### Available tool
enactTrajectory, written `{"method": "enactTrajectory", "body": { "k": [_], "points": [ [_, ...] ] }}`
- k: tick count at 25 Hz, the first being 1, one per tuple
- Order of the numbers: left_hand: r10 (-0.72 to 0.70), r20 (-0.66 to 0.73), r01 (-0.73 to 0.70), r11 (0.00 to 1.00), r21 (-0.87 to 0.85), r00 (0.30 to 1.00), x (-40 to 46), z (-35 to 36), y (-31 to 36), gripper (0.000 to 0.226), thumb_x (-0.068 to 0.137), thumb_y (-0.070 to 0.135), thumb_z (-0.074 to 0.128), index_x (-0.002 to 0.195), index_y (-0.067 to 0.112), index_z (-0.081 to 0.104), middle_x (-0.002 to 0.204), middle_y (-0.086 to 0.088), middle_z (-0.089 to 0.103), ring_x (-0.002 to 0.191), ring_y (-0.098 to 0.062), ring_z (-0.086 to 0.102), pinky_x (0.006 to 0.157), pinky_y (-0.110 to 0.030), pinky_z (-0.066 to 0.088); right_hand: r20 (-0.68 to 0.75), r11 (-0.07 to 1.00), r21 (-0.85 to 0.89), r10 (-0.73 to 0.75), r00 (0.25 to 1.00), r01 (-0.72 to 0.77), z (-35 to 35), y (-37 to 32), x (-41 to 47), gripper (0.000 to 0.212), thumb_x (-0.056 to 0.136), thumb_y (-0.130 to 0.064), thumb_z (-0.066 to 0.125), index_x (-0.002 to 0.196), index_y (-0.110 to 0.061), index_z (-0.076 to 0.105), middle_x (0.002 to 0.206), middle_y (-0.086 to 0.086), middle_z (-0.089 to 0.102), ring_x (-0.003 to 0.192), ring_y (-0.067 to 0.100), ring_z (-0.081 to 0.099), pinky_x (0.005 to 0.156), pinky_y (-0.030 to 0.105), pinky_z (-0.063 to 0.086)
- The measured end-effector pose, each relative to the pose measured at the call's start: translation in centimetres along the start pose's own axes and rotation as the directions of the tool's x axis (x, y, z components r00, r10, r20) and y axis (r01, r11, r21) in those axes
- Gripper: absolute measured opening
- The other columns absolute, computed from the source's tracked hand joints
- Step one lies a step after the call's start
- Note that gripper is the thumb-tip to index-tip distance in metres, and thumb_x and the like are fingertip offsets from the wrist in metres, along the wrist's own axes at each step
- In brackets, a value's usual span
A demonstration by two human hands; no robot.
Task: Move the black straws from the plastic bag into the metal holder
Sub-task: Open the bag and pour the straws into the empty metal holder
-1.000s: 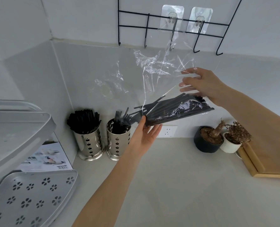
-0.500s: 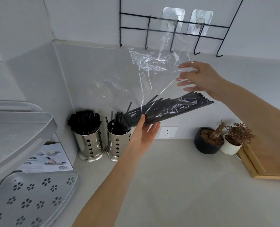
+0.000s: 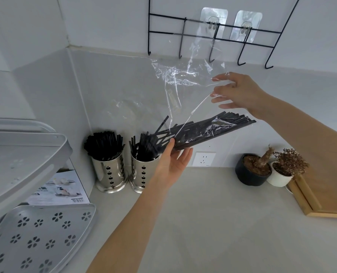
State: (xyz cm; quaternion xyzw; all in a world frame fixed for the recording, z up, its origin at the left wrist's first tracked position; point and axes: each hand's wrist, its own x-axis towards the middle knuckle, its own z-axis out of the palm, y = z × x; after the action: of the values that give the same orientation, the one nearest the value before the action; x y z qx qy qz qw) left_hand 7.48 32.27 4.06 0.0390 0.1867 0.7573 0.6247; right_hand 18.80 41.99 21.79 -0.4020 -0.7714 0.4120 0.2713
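A clear plastic bag [image 3: 183, 79] hangs in the air over the counter, tilted down to the left, with a bundle of black straws [image 3: 209, 131] in its lower fold. My right hand [image 3: 238, 93] holds the bag's upper right part. My left hand [image 3: 173, 160] cups the bag and straws from below near their lower end. The straws' lower tips fan out over the right metal holder [image 3: 142, 174], which has some straws in it. The left metal holder [image 3: 109, 174] stands beside it, packed full of black straws.
A grey rack with a perforated tray [image 3: 37, 233] and a printed box [image 3: 61, 188] fill the left. Two small potted plants [image 3: 262, 170] and a wooden board [image 3: 321, 194] sit at the right. A black wire hook rail [image 3: 213, 32] hangs on the wall.
My right hand has lifted the bag's upper end, tipping the straw bundle more steeply. The straws have slid left and down, their tips now over the right holder.
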Motion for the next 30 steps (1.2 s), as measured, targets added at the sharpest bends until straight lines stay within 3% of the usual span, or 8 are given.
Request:
{"method": "enactTrajectory", "body": {
  "k": [6,10,13,16,20,25,28,30],
  "points": [
    [-0.028,-0.038,0.028,1.000,0.007,0.999,-0.3,0.3,-0.1,0.020,0.085,0.025,0.057,0.082,0.006,0.059,0.090,-0.005,0.062,0.087,-0.018,0.059,0.066,-0.027,0.060,-0.012,1.000,-0.021,-0.013,1.000,0.013,-0.5,-0.3,-0.1,0.032,0.089,-0.016,0.054,0.121,-0.020,0.052,0.094,0.004,0.065,0.077,0.008,0.065,0.073,0.021,0.053],
    [-0.007,-0.033,0.006,1.000,-0.030,0.999,-0.7,-0.4,-0.2,0.015,0.087,0.019,0.055,0.083,0.007,0.061,0.095,-0.005,0.063,0.082,-0.017,0.066,0.068,-0.025,0.060,0.009,0.999,-0.040,-0.021,1.000,0.021,0.2,-0.4,-0.1,0.029,0.090,-0.015,0.053,0.118,-0.022,0.054,0.085,-0.003,0.066,0.074,0.004,0.065,0.067,0.016,0.054],
    [-0.001,-0.045,-0.001,1.000,-0.030,0.999,-1.0,-0.6,-0.6,0.012,0.086,0.017,0.056,0.082,0.008,0.062,0.086,-0.005,0.069,0.071,-0.015,0.070,0.071,-0.025,0.059,0.019,0.998,-0.048,-0.040,0.999,0.041,0.2,-0.5,-0.2,0.028,0.089,-0.012,0.052,0.116,-0.023,0.054,0.081,-0.007,0.065,0.068,0.000,0.065,0.062,0.011,0.053],
    [0.017,-0.038,-0.018,0.999,-0.038,0.999,-1.1,-0.5,-0.5,0.011,0.086,0.017,0.056,0.085,0.007,0.061,0.084,-0.005,0.070,0.072,-0.016,0.071,0.075,-0.026,0.058,0.007,0.997,-0.050,-0.059,0.998,0.060,0.2,-0.5,-0.4,0.031,0.089,-0.010,0.052,0.117,-0.022,0.054,0.081,-0.006,0.065,0.066,-0.002,0.065,0.066,0.013,0.053],
    [0.047,-0.002,-0.047,0.998,-0.040,0.999,-0.3,-0.4,0.4,0.015,0.089,0.016,0.052,0.095,0.005,0.060,0.092,-0.005,0.069,0.078,-0.016,0.071,0.078,-0.026,0.058,0.021,0.995,-0.062,-0.077,0.997,0.078,0.1,-1.1,-0.2,0.036,0.088,-0.013,0.054,0.124,-0.018,0.050,0.093,0.001,0.066,0.079,0.010,0.065,0.075,0.019,0.051],
    [0.071,-0.027,-0.073,0.993,-0.090,0.997,0.7,-0.1,0.5,0.018,0.091,0.007,0.045,0.087,0.003,0.063,0.075,-0.005,0.075,0.072,-0.014,0.072,0.079,-0.028,0.056,0.089,0.996,-0.080,-0.022,0.996,0.029,-0.5,-1.3,0.4,0.049,0.087,-0.041,0.053,0.131,-0.024,0.042,0.112,0.001,0.061,0.096,0.016,0.064,0.086,0.027,0.051],
    [0.078,-0.043,-0.082,0.991,-0.106,0.996,1.0,-0.1,0.4,0.018,0.091,0.006,0.045,0.089,0.001,0.062,0.075,-0.005,0.076,0.072,-0.015,0.072,0.078,-0.028,0.057,-0.012,0.974,0.224,0.024,1.000,-0.020,-1.5,-0.7,0.5,0.047,0.093,-0.052,0.030,0.126,-0.024,0.047,0.111,0.000,0.062,0.096,0.015,0.062,0.086,0.028,0.049],
    [0.084,-0.039,-0.088,0.990,-0.107,0.996,1.0,-0.2,0.4,0.020,0.092,0.006,0.044,0.092,0.000,0.063,0.078,-0.006,0.076,0.074,-0.015,0.072,0.079,-0.027,0.056,-0.162,0.902,0.431,0.038,0.986,0.036,-2.3,0.7,0.4,0.041,0.096,-0.044,0.024,0.119,-0.022,0.050,0.103,-0.002,0.064,0.095,0.016,0.063,0.080,0.026,0.049]
  ]
}}
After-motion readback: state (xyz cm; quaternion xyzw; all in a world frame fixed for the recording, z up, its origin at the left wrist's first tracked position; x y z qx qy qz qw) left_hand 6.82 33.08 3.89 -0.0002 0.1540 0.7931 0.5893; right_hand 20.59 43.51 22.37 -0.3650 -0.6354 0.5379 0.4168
